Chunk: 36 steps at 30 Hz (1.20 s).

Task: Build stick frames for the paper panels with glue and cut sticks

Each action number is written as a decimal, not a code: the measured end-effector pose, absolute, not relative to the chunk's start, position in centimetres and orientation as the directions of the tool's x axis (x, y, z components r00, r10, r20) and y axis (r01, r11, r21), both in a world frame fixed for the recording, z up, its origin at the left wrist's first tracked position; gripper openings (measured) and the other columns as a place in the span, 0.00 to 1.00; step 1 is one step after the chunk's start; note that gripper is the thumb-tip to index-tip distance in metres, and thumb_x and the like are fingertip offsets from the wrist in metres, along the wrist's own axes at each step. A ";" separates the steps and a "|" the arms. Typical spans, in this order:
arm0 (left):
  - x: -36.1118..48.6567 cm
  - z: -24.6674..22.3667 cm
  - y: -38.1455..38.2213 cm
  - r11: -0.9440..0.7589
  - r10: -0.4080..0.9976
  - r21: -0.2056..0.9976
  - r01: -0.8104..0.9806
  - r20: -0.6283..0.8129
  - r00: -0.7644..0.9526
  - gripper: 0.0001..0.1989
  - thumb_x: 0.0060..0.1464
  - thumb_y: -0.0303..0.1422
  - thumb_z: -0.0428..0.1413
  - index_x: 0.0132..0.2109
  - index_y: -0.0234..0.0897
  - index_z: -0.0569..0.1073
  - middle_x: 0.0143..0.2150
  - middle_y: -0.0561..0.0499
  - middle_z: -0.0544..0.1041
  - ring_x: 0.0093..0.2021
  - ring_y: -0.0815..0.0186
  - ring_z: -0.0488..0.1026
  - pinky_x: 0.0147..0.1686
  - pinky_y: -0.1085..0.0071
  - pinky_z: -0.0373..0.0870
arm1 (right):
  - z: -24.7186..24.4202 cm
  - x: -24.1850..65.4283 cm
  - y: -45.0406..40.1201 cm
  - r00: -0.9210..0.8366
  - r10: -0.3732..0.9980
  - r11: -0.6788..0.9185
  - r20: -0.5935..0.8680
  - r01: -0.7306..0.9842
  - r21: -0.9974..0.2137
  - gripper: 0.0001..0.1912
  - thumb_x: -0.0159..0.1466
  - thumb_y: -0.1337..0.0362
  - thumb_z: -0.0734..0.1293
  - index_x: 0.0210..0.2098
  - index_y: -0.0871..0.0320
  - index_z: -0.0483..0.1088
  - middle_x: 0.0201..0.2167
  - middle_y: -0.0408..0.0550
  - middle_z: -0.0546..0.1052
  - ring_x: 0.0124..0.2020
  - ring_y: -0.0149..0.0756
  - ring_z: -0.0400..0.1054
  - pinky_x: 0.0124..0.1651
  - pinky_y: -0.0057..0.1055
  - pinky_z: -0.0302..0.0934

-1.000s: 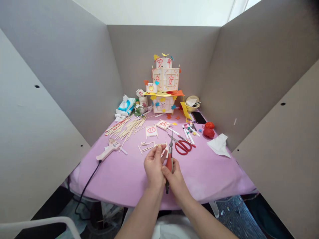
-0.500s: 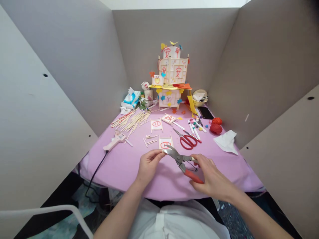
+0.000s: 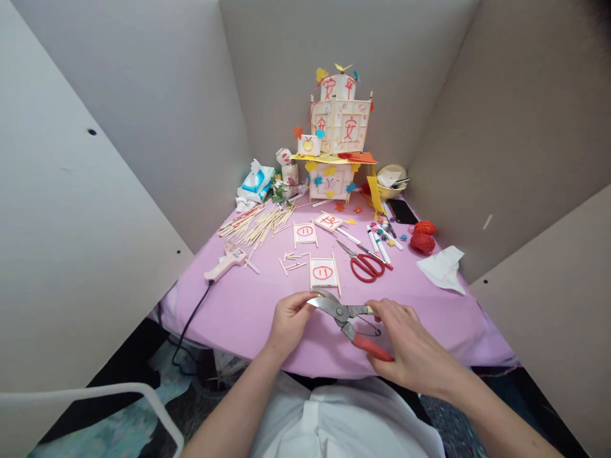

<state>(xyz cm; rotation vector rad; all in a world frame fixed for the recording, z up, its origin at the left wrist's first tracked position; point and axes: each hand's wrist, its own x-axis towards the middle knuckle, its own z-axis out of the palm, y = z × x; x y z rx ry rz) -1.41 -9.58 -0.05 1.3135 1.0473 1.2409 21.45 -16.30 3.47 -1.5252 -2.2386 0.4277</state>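
My right hand (image 3: 405, 340) is wrapped round the handles of a pair of pruning shears (image 3: 341, 313), with one red grip and a spring between the handles. The shears' blades point left, and their tips reach my left hand (image 3: 289, 323). My left fingers are pinched together beside the blades; whatever they hold is hidden. Just beyond the blades lies a small stick-framed paper panel (image 3: 323, 273) with a red circled mark. Short cut stick pieces (image 3: 293, 264) lie to its left.
A decorated paper-and-stick tower (image 3: 337, 137) stands at the back. A glue gun (image 3: 226, 262) and a pile of thin sticks (image 3: 262, 226) lie left. Red-handled scissors (image 3: 366, 267), markers (image 3: 378, 243), red yarn balls (image 3: 422, 242) and a tissue (image 3: 443, 268) lie right. Grey partitions (image 3: 348, 38) surround the table.
The shears' blades have closed somewhat and shifted slightly left over my left fingertips, uncovering more of the near panel. The whole view has shifted a little.
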 end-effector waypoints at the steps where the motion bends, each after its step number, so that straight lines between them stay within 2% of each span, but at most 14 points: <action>1: -1.4 -0.1 -9.6 -0.113 0.988 0.993 -0.045 0.117 0.096 0.08 0.47 0.33 0.58 0.34 0.38 0.80 0.38 0.46 0.80 0.41 0.59 0.76 0.45 0.66 0.70 | 3.5 21.4 -16.3 -0.326 0.933 0.358 0.151 0.814 -0.458 0.28 0.51 0.67 0.65 0.52 0.54 0.58 0.43 0.50 0.68 0.44 0.44 0.62 0.47 0.40 0.56; 19: -1.6 -0.8 -9.3 -0.151 0.983 0.988 0.002 0.150 0.102 0.09 0.49 0.29 0.55 0.35 0.39 0.80 0.38 0.49 0.81 0.39 0.62 0.76 0.42 0.69 0.70 | 4.0 21.2 -16.3 -0.349 0.930 0.360 0.111 0.812 -0.459 0.26 0.53 0.66 0.65 0.52 0.54 0.58 0.42 0.50 0.69 0.42 0.43 0.63 0.45 0.39 0.56; 36: -1.8 -1.2 -9.2 -0.206 0.969 0.978 0.015 0.202 0.144 0.10 0.50 0.27 0.54 0.36 0.37 0.79 0.37 0.50 0.81 0.39 0.65 0.76 0.41 0.73 0.70 | 4.3 21.1 -16.6 -0.350 0.936 0.325 0.042 0.810 -0.489 0.27 0.53 0.67 0.64 0.52 0.55 0.57 0.45 0.51 0.68 0.45 0.43 0.63 0.46 0.39 0.56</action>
